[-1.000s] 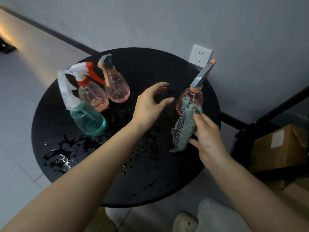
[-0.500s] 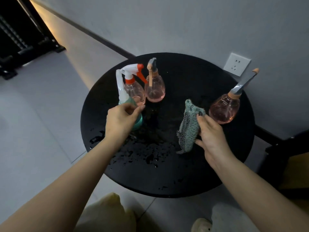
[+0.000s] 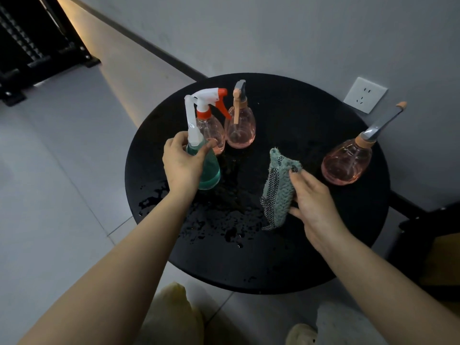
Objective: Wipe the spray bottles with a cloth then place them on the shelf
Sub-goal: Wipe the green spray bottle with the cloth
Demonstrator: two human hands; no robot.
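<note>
The head view looks down on a round black desk (image 3: 311, 257) set against a grey wall, its top spotted with water drops (image 3: 216, 227). The left hand (image 3: 183, 165) has its grip clamped round the neck and shoulder of the green spray bottle (image 3: 210, 170), which has a white trigger head and stands on the left part of the desk. Just behind it stands a pink bottle with a red and white trigger (image 3: 211, 128), and beside that a second pink bottle with a tan and grey trigger (image 3: 240, 128); these two look to be touching or nearly so. The right hand (image 3: 312, 197) grips a folded green cloth (image 3: 278, 188) with a checked edge, fingers curled round it, holding it upright above the middle of the desk. A third pink bottle (image 3: 346, 163) stands apart at the right side of the desk, below a white wall socket (image 3: 364, 98).
</note>
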